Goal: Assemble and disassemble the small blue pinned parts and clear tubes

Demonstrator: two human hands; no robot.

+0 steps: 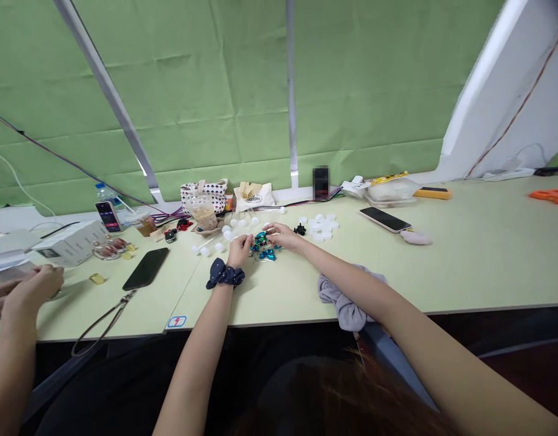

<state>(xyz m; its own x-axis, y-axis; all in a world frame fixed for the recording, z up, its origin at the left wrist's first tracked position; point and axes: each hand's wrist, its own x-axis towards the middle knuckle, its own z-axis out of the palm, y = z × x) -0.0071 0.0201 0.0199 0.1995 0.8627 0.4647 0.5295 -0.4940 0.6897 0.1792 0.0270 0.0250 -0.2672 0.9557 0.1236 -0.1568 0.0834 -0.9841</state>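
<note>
A small pile of shiny green and blue pieces (260,238) lies on the table between my two hands; their exact kind is too small to make out. My left hand (239,251), with a dark dotted scrunchie (225,274) at its wrist, is closed in a pinch at the pile's left side. What it pinches is hidden. From the right, my right hand (282,235) reaches over the pile, thumb and fingers apart and close to the green pieces. A shiny blue piece (268,255) rests just below. Near my right fingers sit small black parts (300,229).
White round caps (322,227) lie right of the pile, clear tubes with white caps (219,247) left. Behind stands an iced drink cup (203,215). Phones (385,220) and a grey cloth (351,303) are on the table. Another person's hands (33,287) work at far left.
</note>
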